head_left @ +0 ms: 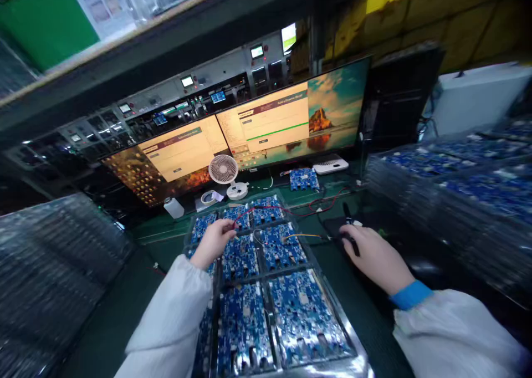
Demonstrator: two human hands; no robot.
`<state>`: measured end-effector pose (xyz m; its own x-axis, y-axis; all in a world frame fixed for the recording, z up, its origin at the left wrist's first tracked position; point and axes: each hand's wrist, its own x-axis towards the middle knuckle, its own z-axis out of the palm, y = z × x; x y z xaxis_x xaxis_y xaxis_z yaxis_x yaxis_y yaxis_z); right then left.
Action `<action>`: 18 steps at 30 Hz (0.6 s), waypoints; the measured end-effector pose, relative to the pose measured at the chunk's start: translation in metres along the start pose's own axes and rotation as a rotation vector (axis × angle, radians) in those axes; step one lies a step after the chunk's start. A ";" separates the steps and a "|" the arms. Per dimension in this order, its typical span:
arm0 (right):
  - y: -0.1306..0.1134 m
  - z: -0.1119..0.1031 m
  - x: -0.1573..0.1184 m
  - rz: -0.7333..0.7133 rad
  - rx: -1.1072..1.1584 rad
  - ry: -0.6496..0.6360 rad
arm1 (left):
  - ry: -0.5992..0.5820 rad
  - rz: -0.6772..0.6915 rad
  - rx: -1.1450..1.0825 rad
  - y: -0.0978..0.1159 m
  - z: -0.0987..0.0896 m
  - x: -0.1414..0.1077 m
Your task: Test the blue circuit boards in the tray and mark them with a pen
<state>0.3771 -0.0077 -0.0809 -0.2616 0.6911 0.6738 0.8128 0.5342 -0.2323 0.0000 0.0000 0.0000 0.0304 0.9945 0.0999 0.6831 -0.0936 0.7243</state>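
Observation:
In the head view, my left hand [213, 244] is closed in a pinch at the end of a thin red wire [266, 207], above the blue circuit boards [243, 256] in a clear plastic tray [361, 367]. To the right of the tray, my right hand [376, 256] is closed around a slim black tool [347, 213], whose kind I cannot make out. A yellow-orange cable [305, 235] runs from one board towards that hand. Blur hides the finer details of both grips.
Two monitors [274, 126] stand behind the tray, with a small white fan [223, 170] before them. A single blue board [304, 179] lies at the back. Stacked trays rise at the left [62, 267] and right [457, 200]. A white bottle [173, 207] stands back left.

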 end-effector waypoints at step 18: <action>-0.073 0.017 -0.012 -0.310 0.242 -0.492 | 0.068 0.010 0.089 -0.010 0.090 0.045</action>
<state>0.3119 -0.0471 -0.0839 -0.7221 0.5986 0.3469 0.5348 0.8010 -0.2689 0.0603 0.0499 -0.0636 -0.0099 0.9879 0.1547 0.7455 -0.0958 0.6596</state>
